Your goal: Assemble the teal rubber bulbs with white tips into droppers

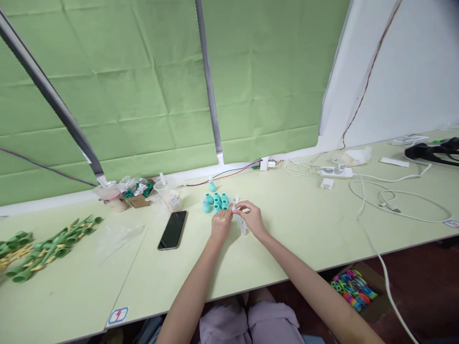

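Observation:
My left hand (222,222) and my right hand (252,218) meet over the table, their fingers pinched together around a small whitish piece (234,209). Its exact kind is too small to make out. Just beyond my left hand stands a group of several turquoise bulb-shaped pieces (216,202) with open necks. One more turquoise piece (212,186) with a clear top stands farther back. Several small translucent white pieces (243,226) lie on the table below and between my hands, partly hidden by them.
A black phone (172,230) lies left of my hands. Behind it are a plastic cup (171,196), a cardboard box (139,200) and another cup (112,196). Green tube pieces (53,248) cover the far left. White cables and a power strip (336,172) spread over the right side.

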A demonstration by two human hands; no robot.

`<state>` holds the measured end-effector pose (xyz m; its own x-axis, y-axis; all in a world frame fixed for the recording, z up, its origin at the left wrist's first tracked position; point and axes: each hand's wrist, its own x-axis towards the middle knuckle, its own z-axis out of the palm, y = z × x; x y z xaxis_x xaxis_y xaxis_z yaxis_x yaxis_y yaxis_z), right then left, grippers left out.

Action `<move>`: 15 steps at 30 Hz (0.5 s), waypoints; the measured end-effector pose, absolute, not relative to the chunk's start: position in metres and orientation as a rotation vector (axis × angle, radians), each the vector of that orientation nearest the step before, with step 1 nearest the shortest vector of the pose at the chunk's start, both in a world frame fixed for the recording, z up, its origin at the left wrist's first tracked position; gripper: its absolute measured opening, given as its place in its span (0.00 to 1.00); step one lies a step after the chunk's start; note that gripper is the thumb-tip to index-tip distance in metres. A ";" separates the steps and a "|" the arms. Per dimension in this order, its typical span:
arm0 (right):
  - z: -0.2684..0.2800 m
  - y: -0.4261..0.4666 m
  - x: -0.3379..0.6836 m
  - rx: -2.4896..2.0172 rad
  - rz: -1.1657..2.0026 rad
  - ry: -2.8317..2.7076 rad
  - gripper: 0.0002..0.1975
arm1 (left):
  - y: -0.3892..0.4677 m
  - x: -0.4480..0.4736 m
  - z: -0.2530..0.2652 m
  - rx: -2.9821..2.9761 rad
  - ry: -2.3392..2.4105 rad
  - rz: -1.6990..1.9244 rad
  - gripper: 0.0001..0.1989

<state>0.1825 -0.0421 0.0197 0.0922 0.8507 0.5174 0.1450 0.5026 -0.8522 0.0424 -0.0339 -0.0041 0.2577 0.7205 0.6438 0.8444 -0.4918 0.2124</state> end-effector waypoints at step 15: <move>0.013 -0.044 0.182 -0.905 0.603 -1.426 0.08 | -0.042 0.057 -0.004 -2.062 -1.524 -0.954 0.14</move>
